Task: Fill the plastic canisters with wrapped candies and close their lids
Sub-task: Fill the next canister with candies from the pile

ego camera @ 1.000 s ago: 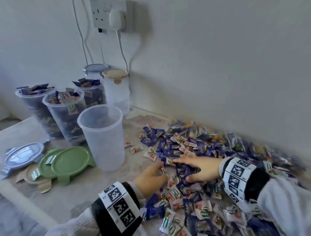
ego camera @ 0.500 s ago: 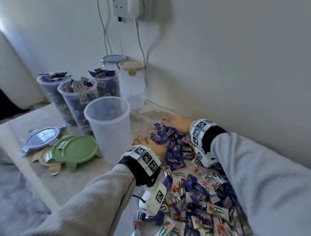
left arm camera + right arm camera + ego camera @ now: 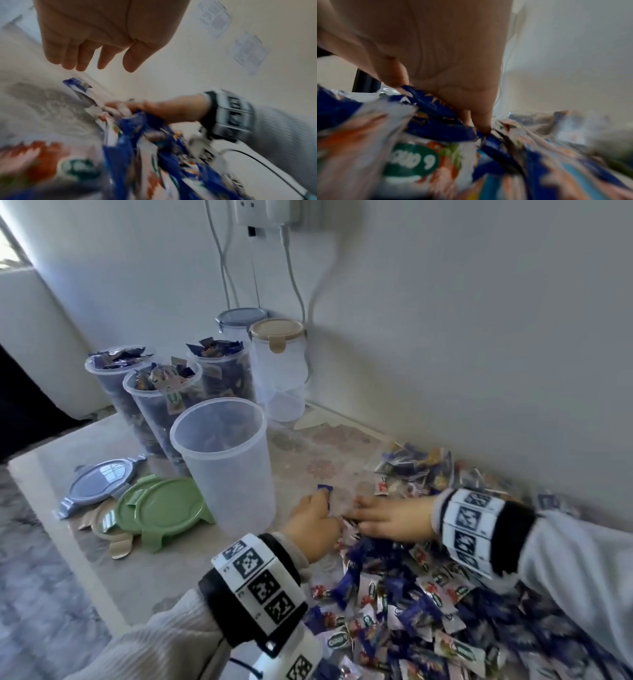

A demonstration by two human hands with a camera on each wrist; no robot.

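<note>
An empty translucent canister (image 3: pixel 219 463) stands open just left of my hands. Wrapped candies (image 3: pixel 404 604), blue and white, lie heaped over the right of the table. My left hand (image 3: pixel 315 508) hovers at the pile's near-left edge; in the left wrist view its fingers (image 3: pixel 82 59) hang relaxed and hold nothing, with a blue candy (image 3: pixel 77 83) lying just beyond them. My right hand (image 3: pixel 363 515) faces it from the right, and its fingers (image 3: pixel 477 119) curl down into the wrappers and grip a clump of candies (image 3: pixel 436 112).
Three open canisters heaped with candies (image 3: pixel 161 392) stand behind the empty one. Two lidded canisters (image 3: pixel 277 361) sit against the wall under hanging cables (image 3: pixel 294 285). Loose lids lie at the left: blue-grey (image 3: pixel 99 481), green (image 3: pixel 168 508) and beige (image 3: pixel 106 525). The table's front edge (image 3: pixel 68 535) runs at the left.
Both hands have drawn back from the wall side of the pile toward me and now meet beside the empty canister. Bare tabletop shows beyond them.
</note>
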